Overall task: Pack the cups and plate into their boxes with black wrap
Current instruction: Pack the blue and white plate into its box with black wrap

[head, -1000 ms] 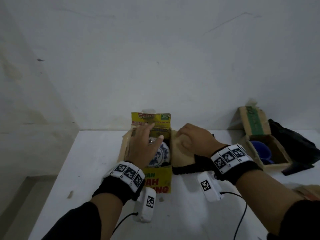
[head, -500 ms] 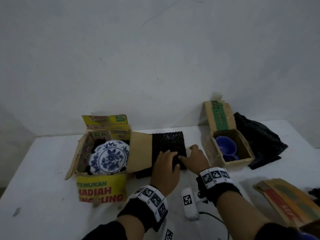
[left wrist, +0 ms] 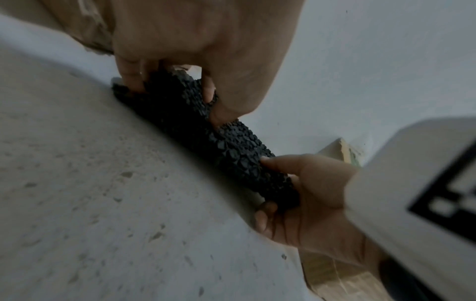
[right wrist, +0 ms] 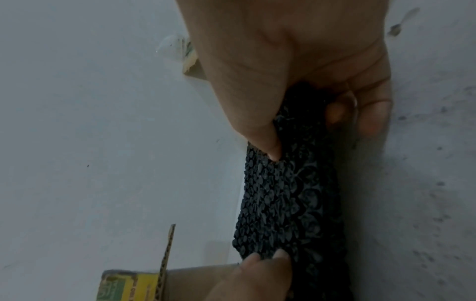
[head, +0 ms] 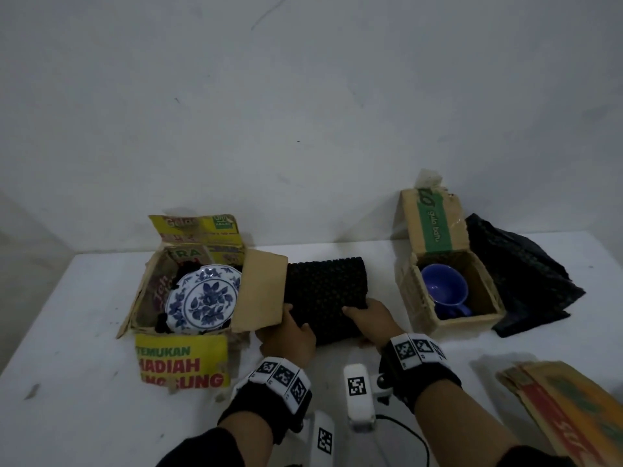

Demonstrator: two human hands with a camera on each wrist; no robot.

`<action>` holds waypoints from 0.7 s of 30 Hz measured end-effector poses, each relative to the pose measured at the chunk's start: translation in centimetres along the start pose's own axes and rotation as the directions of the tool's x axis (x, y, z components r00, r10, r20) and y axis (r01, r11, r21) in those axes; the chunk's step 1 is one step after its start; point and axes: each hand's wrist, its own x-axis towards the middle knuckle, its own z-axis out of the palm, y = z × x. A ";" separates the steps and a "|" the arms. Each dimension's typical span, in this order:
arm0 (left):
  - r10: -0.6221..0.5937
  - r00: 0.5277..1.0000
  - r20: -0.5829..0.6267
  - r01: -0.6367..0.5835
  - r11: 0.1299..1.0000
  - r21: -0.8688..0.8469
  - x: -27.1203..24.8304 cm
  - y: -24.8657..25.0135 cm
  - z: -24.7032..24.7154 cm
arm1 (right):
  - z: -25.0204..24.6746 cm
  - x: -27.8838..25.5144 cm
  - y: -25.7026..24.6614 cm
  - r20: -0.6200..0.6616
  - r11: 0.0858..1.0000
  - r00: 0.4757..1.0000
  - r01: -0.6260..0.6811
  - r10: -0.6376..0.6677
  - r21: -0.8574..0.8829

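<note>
White table under a pale wall carries the folded black bubble wrap, lying between two open boxes. Both hands pinch its near edge: the left hand and the right hand have thumb on top and fingers curled under. Left box holds a blue-flowered plate; right box holds a blue cup.

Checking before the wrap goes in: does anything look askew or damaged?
The plate sits tilted in the yellow box, leaning on a wall rather than flat. That box's flaps look torn and crumpled. The blue cup lies on its side.
</note>
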 end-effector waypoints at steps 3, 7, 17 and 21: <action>-0.037 0.997 0.075 0.040 0.998 -0.044 -0.2 -0.1 -0.4 | -0.8 -1.1 0.0 -0.013 0.992 1.000 0.018 -0.016 0.125; -0.034 0.985 0.166 0.061 0.985 -0.161 -1.1 0.5 -0.8 | -1.8 -3.4 -0.9 -0.030 0.951 0.996 0.090 -0.084 0.297; 0.137 0.932 0.335 0.145 0.707 -0.692 -5.9 4.6 -4.1 | -5.6 -11.6 -6.8 -0.124 0.761 0.955 0.289 -0.268 0.580; 0.187 0.910 0.370 0.232 0.510 -0.828 -5.2 5.4 -8.6 | -5.8 -13.7 -9.8 -0.169 0.606 0.913 0.376 -0.371 0.701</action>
